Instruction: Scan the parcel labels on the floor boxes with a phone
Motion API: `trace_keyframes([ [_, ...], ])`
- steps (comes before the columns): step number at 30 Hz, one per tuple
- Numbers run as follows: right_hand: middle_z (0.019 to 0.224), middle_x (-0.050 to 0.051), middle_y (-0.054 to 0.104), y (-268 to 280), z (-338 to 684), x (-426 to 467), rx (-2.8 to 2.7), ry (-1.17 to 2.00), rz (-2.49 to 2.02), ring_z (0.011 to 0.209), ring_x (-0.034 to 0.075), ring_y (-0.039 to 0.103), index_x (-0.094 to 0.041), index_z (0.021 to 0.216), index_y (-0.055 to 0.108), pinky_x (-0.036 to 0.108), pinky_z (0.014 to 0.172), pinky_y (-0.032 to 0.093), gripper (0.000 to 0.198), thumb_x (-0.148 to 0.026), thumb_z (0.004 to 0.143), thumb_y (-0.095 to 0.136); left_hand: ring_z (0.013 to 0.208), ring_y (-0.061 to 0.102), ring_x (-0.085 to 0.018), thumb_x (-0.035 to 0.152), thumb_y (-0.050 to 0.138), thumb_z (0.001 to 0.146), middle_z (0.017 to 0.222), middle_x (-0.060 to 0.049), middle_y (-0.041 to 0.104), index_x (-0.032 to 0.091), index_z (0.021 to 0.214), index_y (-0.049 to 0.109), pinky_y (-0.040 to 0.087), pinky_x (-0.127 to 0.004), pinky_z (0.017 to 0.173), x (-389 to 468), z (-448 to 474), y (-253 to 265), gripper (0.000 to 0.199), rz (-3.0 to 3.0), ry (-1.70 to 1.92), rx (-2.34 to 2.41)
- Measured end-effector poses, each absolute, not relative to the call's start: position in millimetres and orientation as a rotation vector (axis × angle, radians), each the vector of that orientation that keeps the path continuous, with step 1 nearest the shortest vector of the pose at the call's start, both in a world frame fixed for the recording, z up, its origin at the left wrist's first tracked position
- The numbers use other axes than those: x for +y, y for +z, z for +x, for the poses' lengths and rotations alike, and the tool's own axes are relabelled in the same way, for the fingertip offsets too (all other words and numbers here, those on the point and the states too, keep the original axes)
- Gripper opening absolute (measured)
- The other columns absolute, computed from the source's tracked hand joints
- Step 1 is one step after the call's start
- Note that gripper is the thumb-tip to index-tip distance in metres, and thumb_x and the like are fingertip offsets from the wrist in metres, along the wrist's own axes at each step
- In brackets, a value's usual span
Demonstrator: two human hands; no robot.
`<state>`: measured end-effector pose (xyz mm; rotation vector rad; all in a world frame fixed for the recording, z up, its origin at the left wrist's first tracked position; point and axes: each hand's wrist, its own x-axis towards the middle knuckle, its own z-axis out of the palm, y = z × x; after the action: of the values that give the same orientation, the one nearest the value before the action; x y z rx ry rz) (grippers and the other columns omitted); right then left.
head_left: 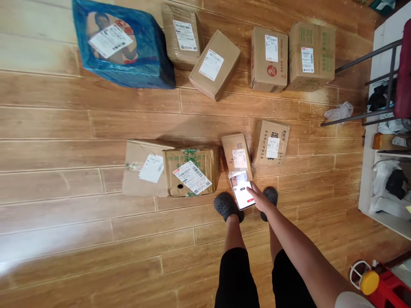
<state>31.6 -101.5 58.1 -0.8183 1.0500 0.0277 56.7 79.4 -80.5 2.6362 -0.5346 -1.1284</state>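
On the wood-plank floor (135,124), upper row from left: a blue-wrapped parcel (146,51), then four labelled brown cartons (269,57); lower row: a pale carton (143,171) partly covered by a green-printed carton (190,172), then a narrow carton (236,152) and a small carton (271,143). The right hand (260,200) holds a lit phone (242,193), its top end overlapping the narrow carton in view, near dark clogs (226,205). Far right: a white shelf (366,188).

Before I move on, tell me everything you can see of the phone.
The phone is a slim, rectangular handset, its lit, glossy-looking screen facing the camera. The screen is mostly white, with a picture strip towards the top, a small dark label mid-screen and a red patch low on the right. The right hand grips its right side, thumb over the screen. Its top overlaps a narrow carton in view; contact there can't be told.
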Motion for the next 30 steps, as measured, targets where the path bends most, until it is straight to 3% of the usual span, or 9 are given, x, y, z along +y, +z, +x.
trace_keyframes([
  [3,0.122,0.004,0.072,52.1,37.6,-108.5,1.065,0.001,-0.832,0.119,0.028,0.064,-0.03,0.118,0.062,0.046,0.108,0.047,0.043,-0.059,0.086,0.064,0.128,0.055,-0.046,0.025,0.055,0.087,0.128,-0.001,0.064,0.03,0.107,0.075,0.056,-0.041,0.065,83.1,60.1,-87.7,0.029,2.64,-1.102,-0.513],
  [9,0.125,0.004,0.072,50.8,47.7,-111.9,1.064,-0.024,-0.827,0.123,0.029,0.064,-0.03,0.118,0.061,0.051,0.114,0.043,0.047,-0.065,0.086,0.063,0.12,0.062,-0.04,0.026,0.034,0.095,0.114,0.002,0.07,0.029,0.098,0.079,0.052,-0.039,0.062,87.8,66.4,-90.4,0.045,2.651,-1.094,-0.425],
  [17,0.124,0.006,0.072,61.0,52.0,-113.6,1.05,-0.03,-0.845,0.125,0.029,0.063,-0.03,0.118,0.061,0.049,0.111,0.047,0.048,-0.066,0.086,0.062,0.122,0.061,-0.037,0.025,0.049,0.094,0.118,-0.002,0.068,0.028,0.107,0.076,0.057,-0.042,0.076,79.1,63.1,-81.1,0.03,2.633,-1.127,-0.365],
  [19,0.122,0.006,0.073,62.5,52.8,-114.5,1.05,-0.033,-0.849,0.122,0.03,0.065,-0.029,0.116,0.061,0.049,0.11,0.047,0.05,-0.068,0.085,0.063,0.114,0.064,-0.031,0.031,0.059,0.094,0.117,-0.005,0.067,0.026,0.112,0.072,0.059,-0.04,0.079,88.3,57.1,-66.7,0.023,2.624,-1.148,-0.35],
  [22,0.122,0.006,0.074,64.5,54.3,-116.0,1.051,-0.03,-0.846,0.118,0.029,0.067,-0.028,0.116,0.061,0.049,0.109,0.048,0.055,-0.071,0.082,0.063,0.099,0.066,-0.021,0.041,0.066,0.093,0.113,-0.009,0.067,0.022,0.116,0.067,0.059,-0.036,0.08,118.6,38.5,-28.0,0.03,2.624,-1.186,-0.307],
  [25,0.123,0.006,0.074,67.2,55.5,-117.6,1.046,-0.027,-0.841,0.117,0.028,0.068,-0.027,0.116,0.06,0.048,0.11,0.048,0.056,-0.071,0.081,0.064,0.094,0.065,-0.018,0.043,0.05,0.102,0.109,-0.008,0.066,0.018,0.112,0.067,0.058,-0.034,0.081,156.3,17.0,20.1,0.032,2.633,-1.208,-0.264],
  [30,0.124,0.006,0.073,69.9,56.4,-118.0,1.034,-0.028,-0.831,0.119,0.027,0.067,-0.028,0.115,0.06,0.046,0.109,0.048,0.053,-0.07,0.083,0.063,0.084,0.063,-0.016,0.046,0.06,0.097,0.102,-0.006,0.067,0.02,0.105,0.067,0.057,-0.031,0.073,197.8,-1.5,86.3,0.028,2.651,-1.19,-0.222],
])
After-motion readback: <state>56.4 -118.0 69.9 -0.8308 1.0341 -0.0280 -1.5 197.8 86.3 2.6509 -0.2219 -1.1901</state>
